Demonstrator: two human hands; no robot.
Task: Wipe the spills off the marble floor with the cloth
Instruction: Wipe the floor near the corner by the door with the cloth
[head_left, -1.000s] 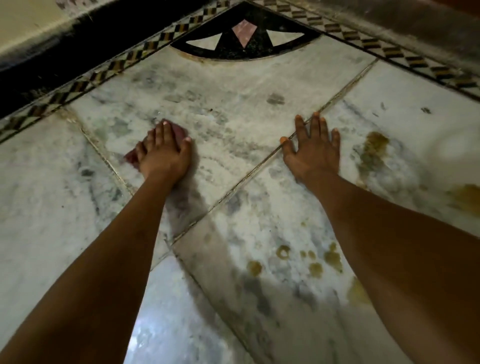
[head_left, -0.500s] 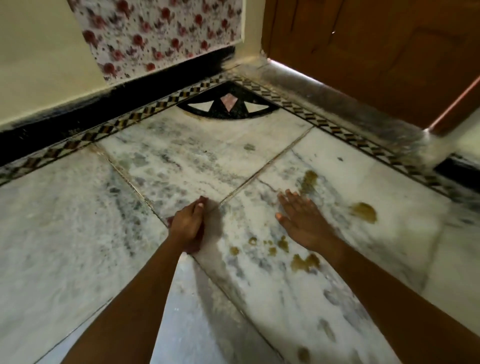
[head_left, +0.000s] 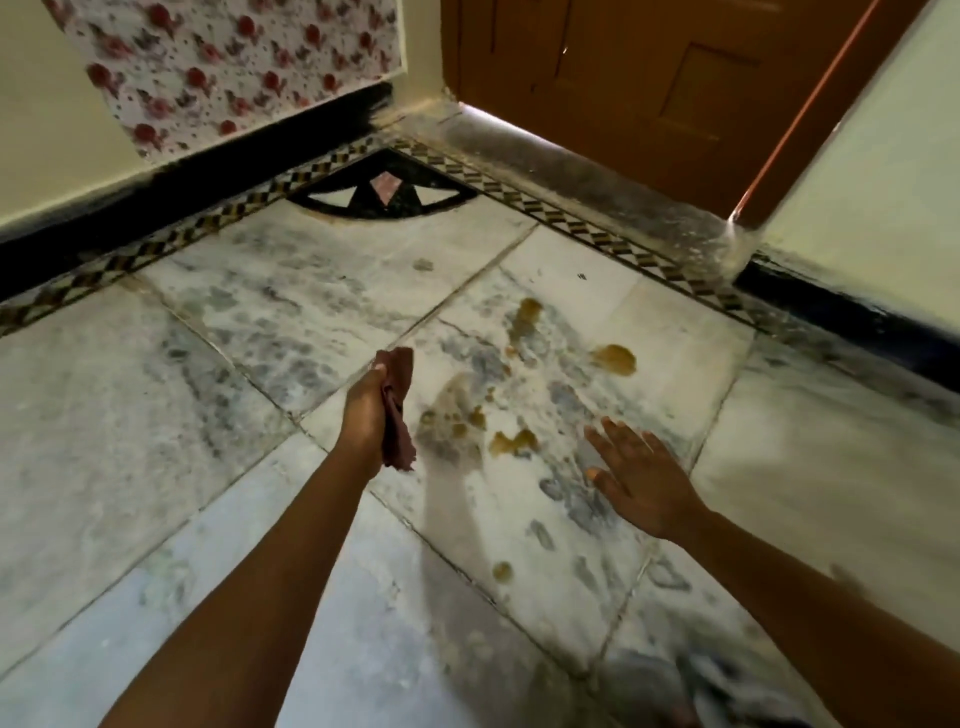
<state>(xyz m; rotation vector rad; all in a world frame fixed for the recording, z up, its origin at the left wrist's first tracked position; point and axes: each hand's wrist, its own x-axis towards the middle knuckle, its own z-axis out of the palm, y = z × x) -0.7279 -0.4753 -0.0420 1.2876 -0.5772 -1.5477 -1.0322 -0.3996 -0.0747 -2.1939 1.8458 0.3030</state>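
The cloth (head_left: 397, 410) is a small maroon rag, bunched up in the left hand (head_left: 370, 410), fingers curled tight round it w/ the ends poking out top and bottom. Looks lifted off the floor (head_left: 156, 415) tbh, not pressed down, tho can't be 100% sure from this angle.

Spills are all on the tile just to the cloth's 3 o'clock. Nearest is a cluster of brownish-yellow drips (head_left: 457, 421), then a bigger splotch (head_left: 514, 441) next to those. Further out at about 1 o'clock from the cloth there's a long streak (head_left: 524, 319) and a fat blob (head_left: 615, 358). One stray drop (head_left: 502, 570) sits down at 5 o'clock, well apart from the rest.

Right hand (head_left: 641, 480) is empty, fingers spread wide and flat, palm down. Hovering or resting near the floor at 4 o'clock from the cloth, can't tell if it's touching.

Rest of the scene: patterned border (head_left: 571, 223) along the walls, a black fan inlay (head_left: 382, 195) in the corner at 12, wooden door (head_left: 649, 78) up at 1.

Step-wise imo the spills are basically untouched, so the wiping of that patch hasn't begun. Next move needs the cloth put down flat on the nearest drips and swept across toward 3, prob w/ the rag opened up a bit so it covers more, and working inward so the stuff doesn't smear.
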